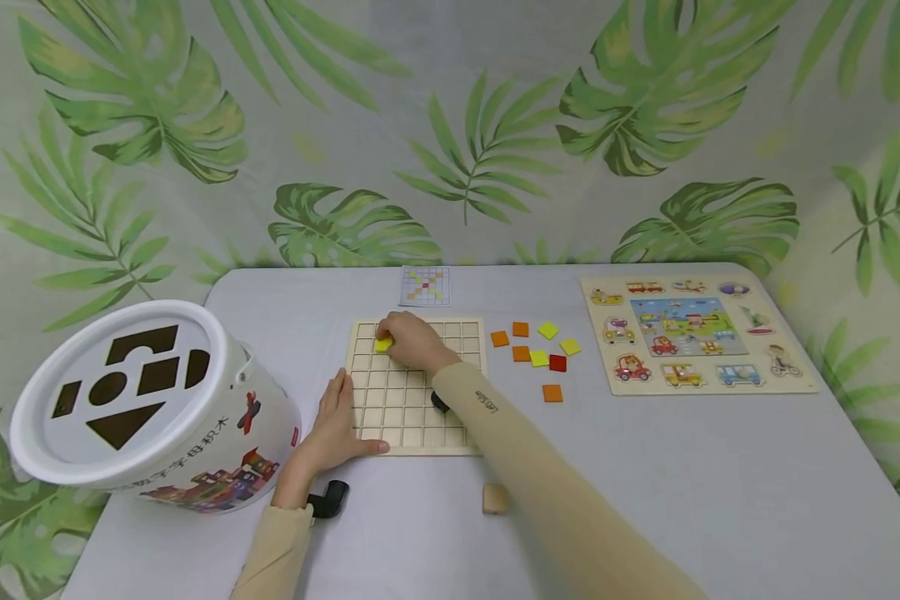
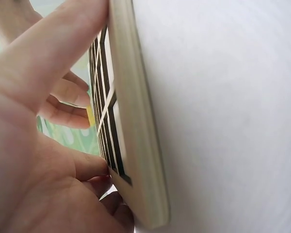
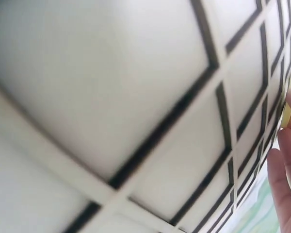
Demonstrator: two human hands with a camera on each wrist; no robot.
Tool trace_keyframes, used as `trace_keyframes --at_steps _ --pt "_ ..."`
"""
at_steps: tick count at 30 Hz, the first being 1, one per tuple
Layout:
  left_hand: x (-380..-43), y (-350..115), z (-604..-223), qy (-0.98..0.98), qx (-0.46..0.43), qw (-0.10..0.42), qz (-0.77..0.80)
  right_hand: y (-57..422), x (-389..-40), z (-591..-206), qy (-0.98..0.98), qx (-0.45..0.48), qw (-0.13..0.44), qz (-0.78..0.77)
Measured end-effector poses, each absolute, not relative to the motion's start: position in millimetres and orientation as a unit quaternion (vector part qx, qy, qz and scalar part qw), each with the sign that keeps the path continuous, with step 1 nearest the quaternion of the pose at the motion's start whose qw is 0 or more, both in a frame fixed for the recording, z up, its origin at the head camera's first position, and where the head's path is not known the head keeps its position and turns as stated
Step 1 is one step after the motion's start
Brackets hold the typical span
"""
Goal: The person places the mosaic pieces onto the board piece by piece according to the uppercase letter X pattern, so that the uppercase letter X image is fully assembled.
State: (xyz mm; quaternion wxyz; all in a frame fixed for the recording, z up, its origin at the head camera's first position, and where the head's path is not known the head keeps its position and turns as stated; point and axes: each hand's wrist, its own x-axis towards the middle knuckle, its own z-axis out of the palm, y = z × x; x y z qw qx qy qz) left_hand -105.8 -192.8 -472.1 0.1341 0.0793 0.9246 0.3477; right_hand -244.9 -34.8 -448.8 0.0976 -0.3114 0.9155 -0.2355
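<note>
A square wooden grid board (image 1: 412, 414) lies on the white table. My right hand (image 1: 417, 340) reaches over its upper left part and pinches a yellow square tile (image 1: 383, 344) between thumb and fingers. In the right wrist view the yellow tile (image 3: 287, 112) stands on edge close to the grid. Spread along the board's left side and lower left corner, my left hand (image 1: 333, 427) rests with fingers extended and thumb over the front edge. The left wrist view shows the left thumb (image 2: 58, 43) against the board's rim.
Orange, yellow and red tiles (image 1: 521, 354) lie scattered right of the board. A printed pattern card (image 1: 425, 286) sits behind it. A large white bucket (image 1: 262, 425) with a shape-holed lid stands left, a picture puzzle board (image 1: 690, 333) lies right, and a small wooden block (image 1: 495, 499) lies in front.
</note>
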Motion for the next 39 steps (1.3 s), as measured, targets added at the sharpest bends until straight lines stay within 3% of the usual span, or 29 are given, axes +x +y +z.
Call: trace_keyframes --at_steps 15,23,31,39 --pt "-107 -193 -473 0.924 0.083 0.132 0.348 -31 -240 -447 0.918 -0.29 0.098 -0.252" --pt "-105 -192 -475 0.925 0.084 0.114 0.353 48 -235 -444 0.859 -0.246 0.098 -0.439" --pt "-103 -191 -474 0.927 0.077 0.118 0.349 148 -222 -444 0.869 -0.163 0.06 -0.463" --pt "-104 -190 -474 0.928 0.079 0.112 0.347 173 -221 -453 0.885 -0.152 0.064 -0.436"
